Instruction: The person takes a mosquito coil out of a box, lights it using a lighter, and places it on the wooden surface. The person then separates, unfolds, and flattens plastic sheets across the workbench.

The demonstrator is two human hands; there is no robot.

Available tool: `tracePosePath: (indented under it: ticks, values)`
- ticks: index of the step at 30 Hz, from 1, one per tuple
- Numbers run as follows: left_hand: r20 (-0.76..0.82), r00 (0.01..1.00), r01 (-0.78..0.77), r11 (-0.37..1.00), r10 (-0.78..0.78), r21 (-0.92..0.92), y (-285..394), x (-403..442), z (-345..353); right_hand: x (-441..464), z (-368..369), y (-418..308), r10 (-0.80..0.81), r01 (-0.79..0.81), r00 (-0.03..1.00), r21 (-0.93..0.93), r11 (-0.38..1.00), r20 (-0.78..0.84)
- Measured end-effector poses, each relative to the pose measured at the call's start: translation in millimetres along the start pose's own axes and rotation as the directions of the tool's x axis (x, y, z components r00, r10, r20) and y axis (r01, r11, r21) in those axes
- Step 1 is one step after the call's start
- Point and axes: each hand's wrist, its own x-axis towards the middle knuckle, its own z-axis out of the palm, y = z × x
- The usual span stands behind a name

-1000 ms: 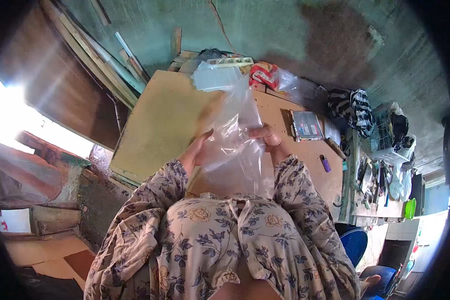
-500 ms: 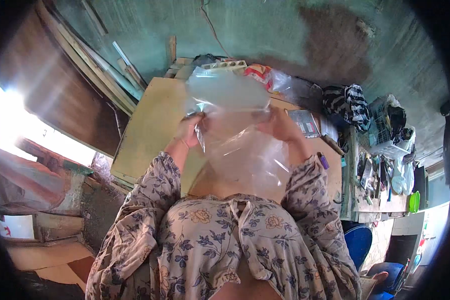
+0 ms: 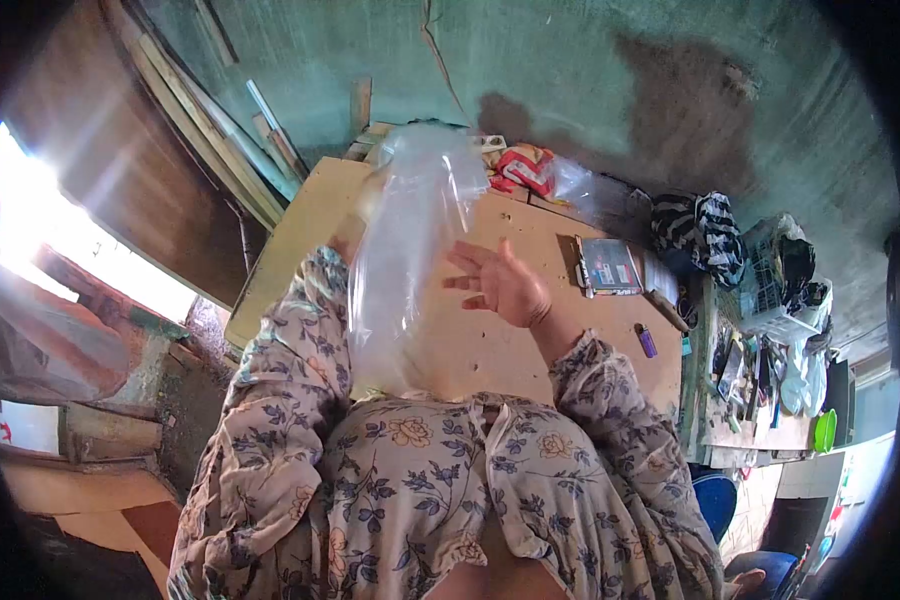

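A large clear plastic bag (image 3: 400, 270) stands stretched lengthwise over the left part of the wooden board, reaching down towards the floral top. My left hand (image 3: 347, 240) grips it from the left side; its fingers are mostly hidden behind the plastic. My right hand (image 3: 505, 285) is off the bag, just to its right, with its fingers spread and nothing in them.
The light wooden board (image 3: 480, 350) carries a flat dark box (image 3: 610, 267) and a purple lighter (image 3: 646, 341) on its right. A red and white packet (image 3: 526, 168) lies at the back. A basket (image 3: 765, 265) stands farther right.
My right hand has let go of the bag and opened. The bag, spread between both hands before, has swung left and narrowed into a long strip beside my left hand.
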Motion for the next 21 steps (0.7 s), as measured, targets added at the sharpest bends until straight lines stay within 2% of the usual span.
tracePosePath:
  ticks: [1, 2, 4, 5, 6, 7, 9, 10, 11, 12, 13, 14, 15, 17, 18, 19, 21]
  values:
    - [0.020, 1.000, 0.000, 1.000, 0.000, 0.005, 9.1, 1.2, 6.9, 1.8, 2.8, 6.4, -0.076, 0.103, 0.989, 0.217, 0.971, -0.126]
    - [0.031, 1.000, 0.004, 1.000, -0.004, 0.011, 14.7, 3.1, 13.2, 6.3, 7.4, 13.8, -0.075, 0.100, 0.990, 0.217, 0.971, -0.120]
    - [0.033, 0.999, 0.026, 0.997, -0.029, 0.077, 15.4, 8.6, 24.9, 16.8, 18.8, 26.0, -0.026, 0.117, 0.978, 0.437, 0.892, -0.209]
    - [0.021, 0.999, 0.028, 0.989, -0.031, 0.144, 12.5, 14.7, 30.3, 18.4, 21.0, 26.7, -0.028, 0.119, 0.978, 0.439, 0.891, -0.209]
    - [-0.038, 0.999, 0.005, 0.932, 0.010, 0.363, 6.2, 20.0, 32.0, 19.0, 22.2, 26.4, -0.091, 0.182, 0.976, 0.515, 0.838, -0.197]
    - [-0.034, 0.999, 0.006, 0.931, 0.007, 0.366, 4.0, 15.1, 52.1, 19.6, 23.0, 25.5, -0.155, 0.239, 0.969, 0.585, 0.775, -0.190]
    - [-0.122, 0.987, 0.027, 0.652, 0.102, 0.758, 4.4, 1.1, 81.4, 21.7, 24.4, 24.5, -0.274, 0.323, 0.943, 0.713, 0.622, -0.188]
    - [-0.061, 0.983, -0.035, 0.507, 0.171, 0.862, 5.0, 7.8, 68.9, 19.7, 19.0, 21.4, -0.338, 0.388, 0.920, 0.591, 0.707, -0.200]
    - [-0.066, 0.984, -0.029, 0.507, 0.168, 0.861, 9.0, 2.2, 72.3, 16.2, 9.8, 15.6, -0.401, 0.449, 0.893, 0.455, 0.769, -0.203]
    - [-0.082, 0.989, 0.015, 0.469, 0.122, 0.883, 16.0, -4.9, 81.7, 13.6, 2.6, 8.9, -0.438, 0.486, 0.873, 0.479, 0.731, -0.215]
    - [-0.098, 0.992, 0.055, 0.426, 0.078, 0.903, 22.0, -9.2, 85.9, 15.8, -18.8, 9.5, -0.424, 0.553, 0.827, 0.392, 0.736, -0.370]
    - [-0.075, 0.996, 0.047, 0.444, 0.046, 0.895, 29.2, -5.8, 75.0, 16.3, -41.9, 8.5, -0.411, 0.604, 0.754, 0.294, 0.741, -0.512]
    - [-0.073, 0.996, 0.045, 0.442, 0.047, 0.896, 36.9, -10.3, 76.6, 2.6, -51.9, -10.3, -0.477, 0.615, 0.677, 0.075, 0.785, -0.561]
    - [0.056, 0.998, -0.061, 0.204, 0.035, 0.977, 49.4, -22.1, 92.4, -18.5, -33.0, -53.4, -0.510, 0.569, 0.559, -0.146, 0.810, -0.653]
    - [0.071, 0.997, -0.072, 0.254, 0.012, 0.964, 50.1, -25.1, 98.6, -26.2, -32.4, -67.5, -0.567, 0.606, 0.538, -0.181, 0.775, -0.624]
    - [0.072, 0.997, -0.072, 0.254, 0.010, 0.964, 49.5, -23.5, 98.2, -34.2, -41.8, -74.2, -0.663, 0.699, 0.556, -0.148, 0.699, -0.501]
    - [0.048, 0.998, -0.058, 0.550, 0.033, 0.833, 47.3, -20.0, 93.9, -48.2, -25.1, -85.2, -0.650, 0.694, 0.694, 0.044, 0.719, -0.309]
